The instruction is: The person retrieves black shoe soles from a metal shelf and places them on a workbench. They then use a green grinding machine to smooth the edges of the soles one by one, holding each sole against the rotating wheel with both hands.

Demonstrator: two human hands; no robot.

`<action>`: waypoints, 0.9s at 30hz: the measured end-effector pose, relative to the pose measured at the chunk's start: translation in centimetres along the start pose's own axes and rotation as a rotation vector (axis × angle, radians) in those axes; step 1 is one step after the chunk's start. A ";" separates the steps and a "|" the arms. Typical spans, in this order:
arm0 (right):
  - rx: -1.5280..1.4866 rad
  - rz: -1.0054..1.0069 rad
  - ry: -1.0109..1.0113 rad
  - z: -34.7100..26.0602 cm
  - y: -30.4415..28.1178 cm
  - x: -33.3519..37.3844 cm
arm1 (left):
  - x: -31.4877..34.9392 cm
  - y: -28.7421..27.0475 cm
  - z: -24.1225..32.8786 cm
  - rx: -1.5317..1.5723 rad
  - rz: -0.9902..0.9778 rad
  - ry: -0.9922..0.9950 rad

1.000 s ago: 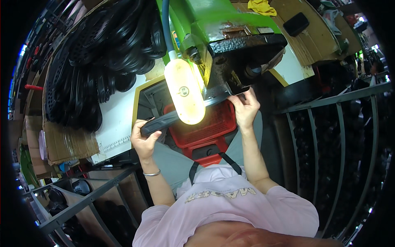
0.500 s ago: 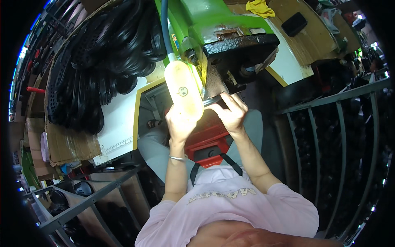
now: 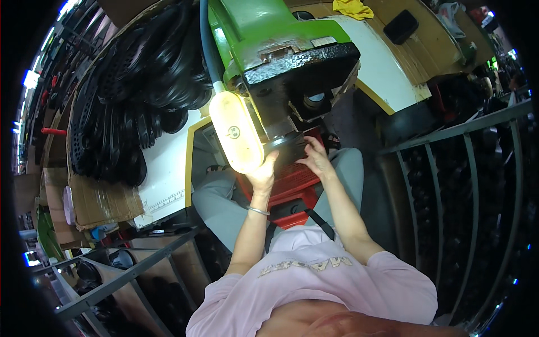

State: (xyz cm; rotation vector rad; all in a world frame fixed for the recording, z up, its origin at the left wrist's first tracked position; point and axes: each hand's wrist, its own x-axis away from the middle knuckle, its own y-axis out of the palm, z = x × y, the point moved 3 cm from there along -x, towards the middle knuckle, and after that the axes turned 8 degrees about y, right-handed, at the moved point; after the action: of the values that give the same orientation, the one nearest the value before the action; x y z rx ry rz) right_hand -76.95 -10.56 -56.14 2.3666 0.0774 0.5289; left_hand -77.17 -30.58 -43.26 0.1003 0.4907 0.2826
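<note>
Under the black head of a green machine point(image 3: 264, 33), a dark, motion-blurred piece point(image 3: 285, 149) sits between my hands; its exact kind is hard to make out. My left hand point(image 3: 261, 177) grips its left side, thumb uppermost, with the other fingers largely hidden by a lit oval lamp point(image 3: 236, 132). At the right edge, my right hand point(image 3: 318, 160) has its curved fingertips and thumb around the piece. Much of the piece disappears beneath the machine head.
Black shoe soles point(image 3: 163, 73) fill a cardboard box point(image 3: 106, 199) on the white table point(image 3: 165, 163) at left. A red stool point(image 3: 295, 196) is between my knees. Metal racks point(image 3: 466, 132) flank me. A yellow cloth point(image 3: 352, 8) lies at the back right.
My left hand has moved right, with its thumb now showing beside the lamp. The right hand has dropped slightly and its fingers have spread. Machine and lamp appear shifted left in view.
</note>
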 end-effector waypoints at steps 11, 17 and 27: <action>0.840 0.731 -0.724 -17.9 1.7 9.1 | -1.4 2.5 4.3 0.170 -0.103 -0.006; 0.368 0.335 -0.515 -12.8 -0.7 4.8 | -2.1 3.3 7.6 0.014 0.021 0.054; -0.293 0.025 -0.069 3.8 1.0 -1.5 | -4.0 3.0 9.3 -0.567 -0.106 0.316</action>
State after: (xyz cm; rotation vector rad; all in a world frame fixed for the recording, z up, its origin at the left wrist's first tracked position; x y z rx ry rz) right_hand -76.88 -14.03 -58.54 2.0995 -0.0576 0.4370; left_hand -76.80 -29.12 -32.83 -0.5285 0.7093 0.3262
